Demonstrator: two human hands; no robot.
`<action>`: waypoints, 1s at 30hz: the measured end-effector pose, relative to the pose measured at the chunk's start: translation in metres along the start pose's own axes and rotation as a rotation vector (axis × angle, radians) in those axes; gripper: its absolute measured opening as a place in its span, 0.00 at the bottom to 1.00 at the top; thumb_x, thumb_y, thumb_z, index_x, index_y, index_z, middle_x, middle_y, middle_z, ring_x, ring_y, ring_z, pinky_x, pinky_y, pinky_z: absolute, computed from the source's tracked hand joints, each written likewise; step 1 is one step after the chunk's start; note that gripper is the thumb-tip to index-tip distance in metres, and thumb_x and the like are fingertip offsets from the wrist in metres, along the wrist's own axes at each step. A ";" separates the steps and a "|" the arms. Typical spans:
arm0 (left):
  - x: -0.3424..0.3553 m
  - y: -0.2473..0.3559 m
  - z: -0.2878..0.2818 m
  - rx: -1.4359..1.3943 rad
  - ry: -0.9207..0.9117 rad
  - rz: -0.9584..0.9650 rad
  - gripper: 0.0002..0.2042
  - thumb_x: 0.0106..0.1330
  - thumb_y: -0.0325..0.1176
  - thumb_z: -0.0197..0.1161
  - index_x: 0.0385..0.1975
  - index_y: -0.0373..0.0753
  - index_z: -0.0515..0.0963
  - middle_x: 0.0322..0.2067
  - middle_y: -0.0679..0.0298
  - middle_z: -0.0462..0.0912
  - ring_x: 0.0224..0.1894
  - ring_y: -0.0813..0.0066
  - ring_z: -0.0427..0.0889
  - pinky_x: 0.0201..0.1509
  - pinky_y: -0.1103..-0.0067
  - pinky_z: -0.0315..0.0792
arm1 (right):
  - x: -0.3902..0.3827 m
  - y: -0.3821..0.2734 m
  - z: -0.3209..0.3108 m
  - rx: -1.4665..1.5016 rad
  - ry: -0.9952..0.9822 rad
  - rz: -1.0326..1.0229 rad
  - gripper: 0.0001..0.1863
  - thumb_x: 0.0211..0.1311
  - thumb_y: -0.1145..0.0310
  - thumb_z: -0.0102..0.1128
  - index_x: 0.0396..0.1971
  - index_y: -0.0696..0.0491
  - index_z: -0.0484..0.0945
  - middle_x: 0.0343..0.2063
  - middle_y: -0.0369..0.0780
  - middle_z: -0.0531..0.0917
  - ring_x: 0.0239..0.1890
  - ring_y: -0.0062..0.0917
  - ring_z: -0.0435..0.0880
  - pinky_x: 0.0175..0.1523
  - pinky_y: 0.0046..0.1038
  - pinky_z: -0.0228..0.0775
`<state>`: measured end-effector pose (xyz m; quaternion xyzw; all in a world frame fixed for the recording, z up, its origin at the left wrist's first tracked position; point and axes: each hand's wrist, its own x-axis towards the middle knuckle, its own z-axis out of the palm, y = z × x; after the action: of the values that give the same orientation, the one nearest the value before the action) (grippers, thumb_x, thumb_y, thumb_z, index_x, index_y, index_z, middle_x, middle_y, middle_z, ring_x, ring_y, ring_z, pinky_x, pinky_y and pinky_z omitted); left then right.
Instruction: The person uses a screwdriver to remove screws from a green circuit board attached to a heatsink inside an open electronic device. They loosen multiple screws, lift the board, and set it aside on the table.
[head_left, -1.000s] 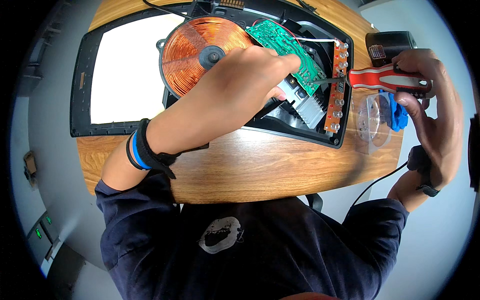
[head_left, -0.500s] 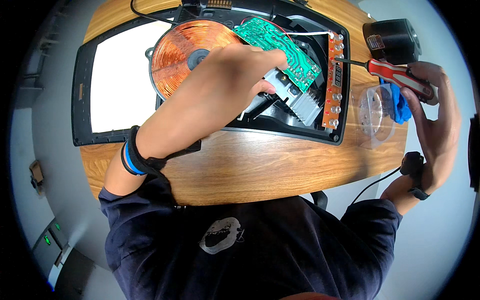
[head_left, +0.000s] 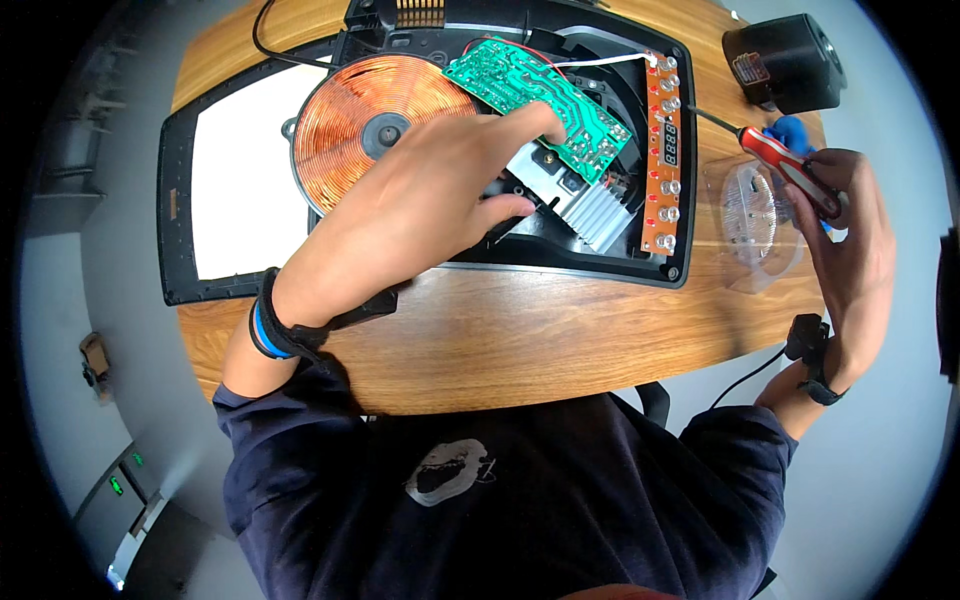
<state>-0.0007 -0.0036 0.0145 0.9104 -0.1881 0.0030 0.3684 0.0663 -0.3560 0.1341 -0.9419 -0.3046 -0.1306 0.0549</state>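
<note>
My left hand (head_left: 440, 185) reaches into the open black appliance casing (head_left: 610, 275), its index finger curled over the green circuit board (head_left: 530, 95) and its thumb low beside the silver heat sink (head_left: 590, 215); the other fingers are partly hidden. The copper coil (head_left: 345, 110) lies left of the board. My right hand (head_left: 845, 215) grips a red-and-white screwdriver (head_left: 770, 150), its metal tip over the casing's right edge, near the orange button board (head_left: 665, 225) with its display. Red and white wires run along the green board's far edge.
A black casing panel with a white sheet (head_left: 245, 175) lies left on the wooden desk (head_left: 520, 350). At the right are a black cylindrical object (head_left: 790, 65), a clear plastic container (head_left: 745, 255) and a blue crumpled item (head_left: 785, 130). A black cable (head_left: 265, 40) loops behind.
The screwdriver tip has left the green board and moved up and right, with the handle tilted down. The green board has shifted slightly left under my left hand.
</note>
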 end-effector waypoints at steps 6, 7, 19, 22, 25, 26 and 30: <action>0.005 0.003 -0.003 -0.065 0.017 -0.018 0.28 0.65 0.30 0.82 0.65 0.48 0.79 0.41 0.56 0.90 0.42 0.60 0.91 0.46 0.67 0.84 | -0.002 0.005 0.005 -0.002 0.015 0.030 0.19 0.66 0.77 0.79 0.51 0.58 0.78 0.48 0.44 0.90 0.48 0.35 0.92 0.51 0.35 0.87; 0.005 0.004 -0.004 -0.085 0.023 -0.027 0.28 0.64 0.30 0.82 0.64 0.47 0.79 0.41 0.56 0.89 0.41 0.62 0.91 0.46 0.68 0.84 | -0.003 0.009 0.008 0.002 0.053 0.012 0.19 0.66 0.77 0.79 0.52 0.58 0.79 0.49 0.44 0.90 0.49 0.34 0.93 0.53 0.35 0.87; 0.008 0.005 -0.009 -0.026 0.150 0.049 0.23 0.68 0.17 0.70 0.61 0.42 0.81 0.41 0.59 0.78 0.38 0.65 0.83 0.48 0.71 0.80 | 0.023 0.014 0.014 0.457 0.070 -0.210 0.16 0.76 0.81 0.65 0.60 0.60 0.85 0.59 0.45 0.83 0.61 0.30 0.85 0.67 0.31 0.78; 0.009 0.003 -0.016 -0.031 0.169 0.066 0.22 0.68 0.15 0.66 0.61 0.41 0.81 0.42 0.59 0.79 0.40 0.65 0.83 0.50 0.70 0.80 | 0.030 0.006 0.018 0.571 -0.002 -0.096 0.16 0.75 0.80 0.67 0.60 0.61 0.85 0.59 0.45 0.82 0.60 0.30 0.85 0.67 0.31 0.78; 0.009 0.000 -0.024 0.014 0.179 0.076 0.23 0.68 0.14 0.63 0.60 0.41 0.81 0.43 0.58 0.80 0.41 0.64 0.84 0.52 0.70 0.79 | 0.039 0.003 0.028 0.688 0.031 -0.120 0.19 0.67 0.80 0.76 0.56 0.63 0.85 0.58 0.43 0.82 0.59 0.29 0.85 0.67 0.31 0.79; 0.010 -0.002 -0.026 0.013 0.179 0.088 0.23 0.67 0.13 0.63 0.60 0.41 0.81 0.44 0.58 0.81 0.42 0.64 0.84 0.52 0.70 0.79 | 0.042 0.003 0.030 0.725 0.047 -0.158 0.20 0.65 0.80 0.78 0.55 0.63 0.85 0.58 0.43 0.82 0.59 0.29 0.85 0.66 0.31 0.80; 0.013 -0.002 -0.038 0.075 0.147 0.105 0.23 0.64 0.13 0.63 0.58 0.40 0.81 0.46 0.57 0.83 0.45 0.56 0.85 0.54 0.67 0.79 | 0.052 0.004 0.038 0.768 0.080 -0.150 0.22 0.56 0.84 0.83 0.51 0.61 0.85 0.57 0.42 0.81 0.59 0.26 0.85 0.65 0.29 0.83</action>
<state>0.0168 0.0189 0.0426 0.9097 -0.2078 0.0963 0.3463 0.1177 -0.3231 0.1124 -0.8221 -0.3967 -0.0473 0.4056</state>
